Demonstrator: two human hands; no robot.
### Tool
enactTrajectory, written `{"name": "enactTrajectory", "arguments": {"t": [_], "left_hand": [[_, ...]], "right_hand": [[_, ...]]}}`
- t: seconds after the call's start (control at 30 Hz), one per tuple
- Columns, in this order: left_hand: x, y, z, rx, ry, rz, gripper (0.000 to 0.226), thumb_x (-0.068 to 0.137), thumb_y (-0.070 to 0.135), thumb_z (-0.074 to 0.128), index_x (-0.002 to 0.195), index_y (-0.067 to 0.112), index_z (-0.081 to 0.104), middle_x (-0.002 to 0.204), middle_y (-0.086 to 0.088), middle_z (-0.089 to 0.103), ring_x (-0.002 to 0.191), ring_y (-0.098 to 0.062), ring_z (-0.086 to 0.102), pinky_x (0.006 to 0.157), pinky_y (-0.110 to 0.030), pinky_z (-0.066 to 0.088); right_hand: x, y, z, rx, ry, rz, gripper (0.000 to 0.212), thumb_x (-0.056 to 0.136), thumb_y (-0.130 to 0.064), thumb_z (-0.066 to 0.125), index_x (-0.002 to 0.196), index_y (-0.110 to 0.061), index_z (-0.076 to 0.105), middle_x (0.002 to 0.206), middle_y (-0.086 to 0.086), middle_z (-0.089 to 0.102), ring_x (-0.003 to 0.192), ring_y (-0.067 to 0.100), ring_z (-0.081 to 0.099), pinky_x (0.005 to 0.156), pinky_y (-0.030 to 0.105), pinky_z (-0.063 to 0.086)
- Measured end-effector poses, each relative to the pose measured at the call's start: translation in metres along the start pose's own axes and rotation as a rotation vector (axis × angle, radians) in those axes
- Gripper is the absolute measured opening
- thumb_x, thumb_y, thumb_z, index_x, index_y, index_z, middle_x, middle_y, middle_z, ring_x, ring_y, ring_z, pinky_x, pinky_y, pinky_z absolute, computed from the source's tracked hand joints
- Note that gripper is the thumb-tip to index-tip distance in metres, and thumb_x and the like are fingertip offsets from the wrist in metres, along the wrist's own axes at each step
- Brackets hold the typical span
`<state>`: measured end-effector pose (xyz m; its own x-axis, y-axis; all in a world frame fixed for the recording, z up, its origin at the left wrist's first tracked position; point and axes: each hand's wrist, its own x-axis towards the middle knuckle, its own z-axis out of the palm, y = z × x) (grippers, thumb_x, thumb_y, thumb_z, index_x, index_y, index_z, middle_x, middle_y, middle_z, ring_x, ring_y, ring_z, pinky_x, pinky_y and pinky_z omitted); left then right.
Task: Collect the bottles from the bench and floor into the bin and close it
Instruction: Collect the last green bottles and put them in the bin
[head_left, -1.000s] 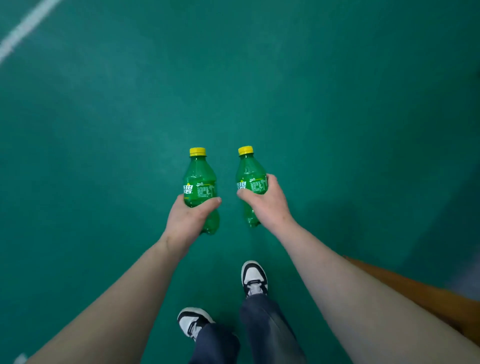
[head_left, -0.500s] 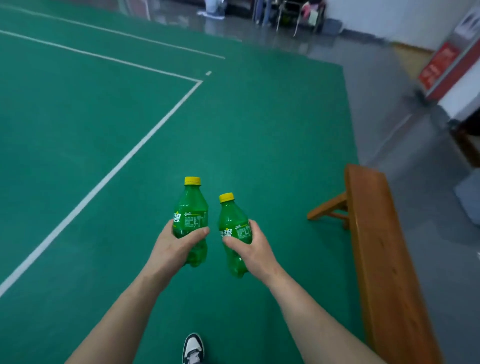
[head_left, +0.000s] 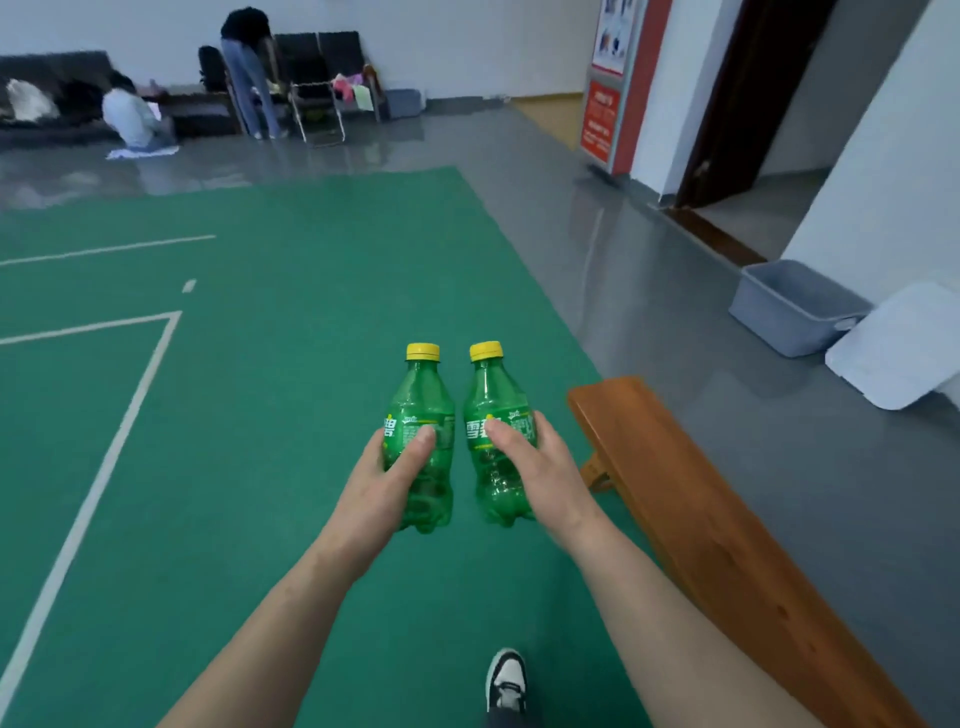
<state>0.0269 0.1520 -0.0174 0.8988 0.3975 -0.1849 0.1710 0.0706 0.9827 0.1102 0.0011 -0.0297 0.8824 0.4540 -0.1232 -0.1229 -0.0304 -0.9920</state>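
Nearest to me, one black-and-white sneaker (head_left: 506, 679) shows at the bottom edge on the green court floor (head_left: 249, 467); the leg above it is cut off. My two forearms reach forward from the lower corners. The left hand (head_left: 382, 488) is wrapped around the left green bottle (head_left: 420, 410), thumb across its label, the fingers hidden behind it. The right hand (head_left: 540, 467) is closed the same way around the right green bottle (head_left: 493, 400), covering part of its label. Both bottles stand upright with yellow caps, side by side and just apart, held above the court floor.

To my right the wooden bench (head_left: 727, 530) runs off the bottom right corner; only one leg shows under its near end.

Beyond it, on the grey floor against the wall, sits the grey bin (head_left: 779, 312), open, its inside mostly out of sight from this angle. A white lid (head_left: 898, 348) leans just beside it, cut off by the right edge.

Farthest off, by the back wall, dark chairs (head_left: 317, 67) and two people are blurred; I can't make out what they hold.
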Motion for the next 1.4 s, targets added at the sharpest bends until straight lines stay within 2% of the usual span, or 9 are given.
{"name": "enactTrajectory", "arguments": {"t": [0.23, 0.33, 0.53, 0.77, 0.97, 1.07, 1.17, 1.27, 1.4], "left_hand": [[0.211, 0.049, 0.049, 0.069, -0.076, -0.047, 0.053, 0.072, 0.071, 0.058, 0.112, 0.037, 0.064, 0.107, -0.003, 0.073, 0.098, -0.022, 0.07, 0.086, -0.045, 0.054], [0.296, 0.078, 0.056, 0.091, -0.061, -0.04, 0.066, 0.064, 0.078, 0.053, 0.114, 0.034, 0.063, 0.108, -0.004, 0.072, 0.099, -0.025, 0.07, 0.092, -0.05, 0.052], [0.49, 0.104, 0.084, 0.076, -0.077, -0.005, 0.048, 0.079, 0.068, 0.049, 0.098, 0.027, 0.064, 0.1, -0.009, 0.071, 0.091, -0.028, 0.069, 0.079, -0.043, 0.055], [0.726, 0.137, 0.155, 0.087, -0.194, -0.013, 0.048, 0.1, 0.049, 0.026, 0.078, 0.025, 0.062, 0.079, -0.001, 0.065, 0.077, -0.022, 0.063, 0.067, -0.032, 0.051], [0.845, 0.153, 0.266, 0.266, -0.413, 0.104, 0.051, 0.098, 0.053, 0.021, 0.076, 0.018, 0.053, 0.076, 0.003, 0.057, 0.075, -0.019, 0.054, 0.075, -0.038, 0.047], [0.904, 0.148, 0.335, 0.331, -0.545, 0.116, 0.044, 0.1, 0.05, 0.019, 0.077, 0.033, 0.052, 0.079, 0.018, 0.053, 0.071, 0.012, 0.053, 0.073, -0.013, 0.04], [0.984, 0.15, 0.412, 0.293, -0.52, 0.002, 0.051, 0.097, 0.056, 0.021, 0.084, 0.027, 0.062, 0.089, 0.002, 0.067, 0.087, -0.013, 0.065, 0.086, -0.033, 0.053], [1.044, 0.151, 0.502, 0.362, -0.583, 0.025, 0.057, 0.091, 0.064, 0.021, 0.097, 0.03, 0.066, 0.104, 0.001, 0.069, 0.104, -0.022, 0.064, 0.098, -0.046, 0.048], [1.114, 0.18, 0.606, 0.276, -0.565, -0.091, 0.049, 0.099, 0.053, 0.024, 0.088, 0.025, 0.062, 0.089, -0.006, 0.068, 0.08, -0.022, 0.066, 0.075, -0.038, 0.055]], "right_hand": [[0.195, -0.025, -0.049, 0.117, 0.147, 0.009, 0.03, 0.085, -0.042, 0.064, 0.11, -0.026, 0.065, 0.108, -0.005, 0.072, 0.098, 0.004, 0.067, 0.085, 0.027, 0.052], [0.269, -0.049, -0.074, 0.109, 0.185, 0.003, 0.013, 0.091, -0.034, 0.061, 0.101, -0.028, 0.064, 0.102, -0.012, 0.069, 0.087, -0.01, 0.064, 0.071, 0.009, 0.048], [0.432, -0.059, -0.115, 0.136, 0.412, -0.033, 0.035, 0.073, -0.051, 0.062, 0.098, -0.027, 0.07, 0.093, 0.003, 0.073, 0.091, 0.025, 0.069, 0.085, 0.046, 0.054], [0.608, -0.081, -0.19, 0.182, 0.728, -0.048, 0.024, 0.089, -0.044, 0.06, 0.098, -0.022, 0.065, 0.081, 0.001, 0.066, 0.071, 0.018, 0.064, 0.067, 0.034, 0.054], [0.703, -0.088, -0.262, 0.213, 0.961, -0.042, 0.02, 0.099, -0.037, 0.045, 0.094, -0.024, 0.059, 0.084, -0.003, 0.064, 0.074, 0.012, 0.062, 0.066, 0.023, 0.054], [0.774, -0.075, -0.303, 0.168, 0.983, -0.028, 0.03, 0.096, -0.046, 0.047, 0.111, -0.023, 0.058, 0.101, -0.007, 0.065, 0.091, 0.005, 0.062, 0.081, 0.024, 0.051], [0.835, -0.074, -0.386, 0.242, 1.085, -0.014, 0.034, 0.097, -0.044, 0.046, 0.11, -0.015, 0.059, 0.095, 0.001, 0.065, 0.083, 0.015, 0.063, 0.071, 0.026, 0.053], [0.899, -0.079, -0.464, 0.175, 1.105, 0.022, 0.036, 0.095, -0.049, 0.047, 0.113, -0.021, 0.06, 0.105, -0.002, 0.066, 0.096, 0.015, 0.063, 0.087, 0.034, 0.05], [0.937, -0.1, -0.575, 0.261, 1.239, 0.065, 0.023, 0.095, -0.044, 0.05, 0.094, -0.024, 0.06, 0.088, 0.001, 0.066, 0.08, 0.018, 0.064, 0.074, 0.034, 0.052]]}}
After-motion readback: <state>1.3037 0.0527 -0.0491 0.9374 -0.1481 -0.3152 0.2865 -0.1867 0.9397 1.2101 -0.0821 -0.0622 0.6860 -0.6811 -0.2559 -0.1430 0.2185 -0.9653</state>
